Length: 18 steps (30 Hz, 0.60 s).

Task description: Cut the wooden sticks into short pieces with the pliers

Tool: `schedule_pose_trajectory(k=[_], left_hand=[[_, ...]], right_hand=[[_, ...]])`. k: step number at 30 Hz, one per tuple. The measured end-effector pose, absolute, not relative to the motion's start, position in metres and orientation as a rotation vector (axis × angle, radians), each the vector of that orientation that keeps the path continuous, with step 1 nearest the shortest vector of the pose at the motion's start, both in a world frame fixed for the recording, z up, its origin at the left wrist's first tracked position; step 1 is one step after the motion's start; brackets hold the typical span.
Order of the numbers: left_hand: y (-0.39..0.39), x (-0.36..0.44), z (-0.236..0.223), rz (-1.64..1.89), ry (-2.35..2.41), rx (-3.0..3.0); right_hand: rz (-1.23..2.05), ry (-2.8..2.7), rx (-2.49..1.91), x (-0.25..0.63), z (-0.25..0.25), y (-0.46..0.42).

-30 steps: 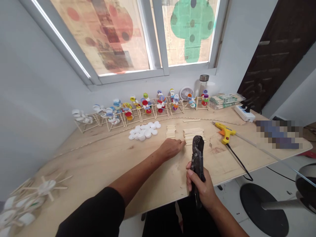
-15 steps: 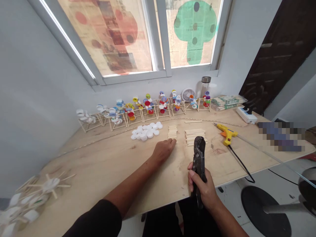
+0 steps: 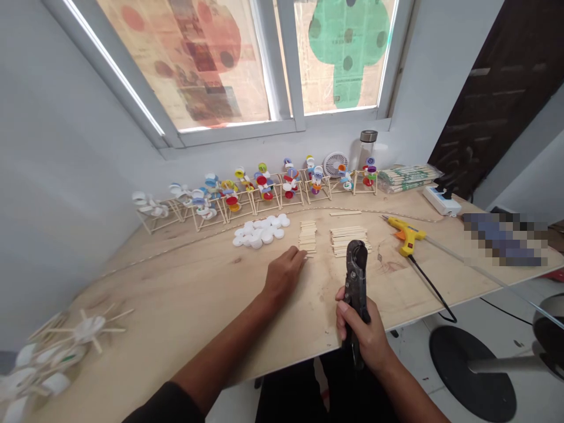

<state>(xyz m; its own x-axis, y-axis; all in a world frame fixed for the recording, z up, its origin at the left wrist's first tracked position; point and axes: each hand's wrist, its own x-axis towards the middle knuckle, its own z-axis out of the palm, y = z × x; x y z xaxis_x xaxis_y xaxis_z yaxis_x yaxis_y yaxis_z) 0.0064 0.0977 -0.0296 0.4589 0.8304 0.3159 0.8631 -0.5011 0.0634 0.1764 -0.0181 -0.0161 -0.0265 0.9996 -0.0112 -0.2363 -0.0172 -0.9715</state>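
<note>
My right hand (image 3: 363,329) is wrapped around the handles of a black hand cutter (image 3: 356,273), held upright above the table's front edge with its rounded jaw end on top. My left hand (image 3: 284,275) is at the near end of a small pile of short wooden sticks (image 3: 307,235). Its fingers are pinched together, and the tip of a short stick shows at them; most of that stick is hidden. Right of this pile lies a second pile of longer wooden sticks (image 3: 348,238), partly behind the cutter. White bottle caps (image 3: 264,230) lie clustered to the left.
Stick-framed wheels with coloured caps (image 3: 264,185) line the back. A yellow glue gun (image 3: 408,235) with its cord lies right, near a power strip (image 3: 442,201) and packaged sticks (image 3: 409,178). More stick-and-cap wheels (image 3: 88,330) lie front left. A rope (image 3: 176,241) crosses the table.
My left hand has drawn back slightly toward me and to the left, uncovering more of the short-stick pile. My right hand still holds the cutter in nearly the same place.
</note>
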Motion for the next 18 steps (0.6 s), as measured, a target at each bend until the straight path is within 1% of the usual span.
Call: schedule_pose_trajectory(k=[4,14,16,18], left_hand=[[0.095,0.014,-0.031,-0.447,-1.376,-2.693],[0.105,0.028,-0.030,-0.563,-1.470,-2.683],[0.102,0.024,-0.029,-0.690,-1.570,-2.655],[0.098,0.016,-0.028,-0.904,-1.782,-2.547]], right_hand=[[1.345,-1.048,-1.038,0.177,-0.018,-0.018],[1.348,-1.047,-1.041,0.176,-0.019,-0.018],[1.340,-1.046,-1.042,0.176,-0.019,-0.017],[1.343,-1.049,-1.041,0.176,-0.018,-0.017]])
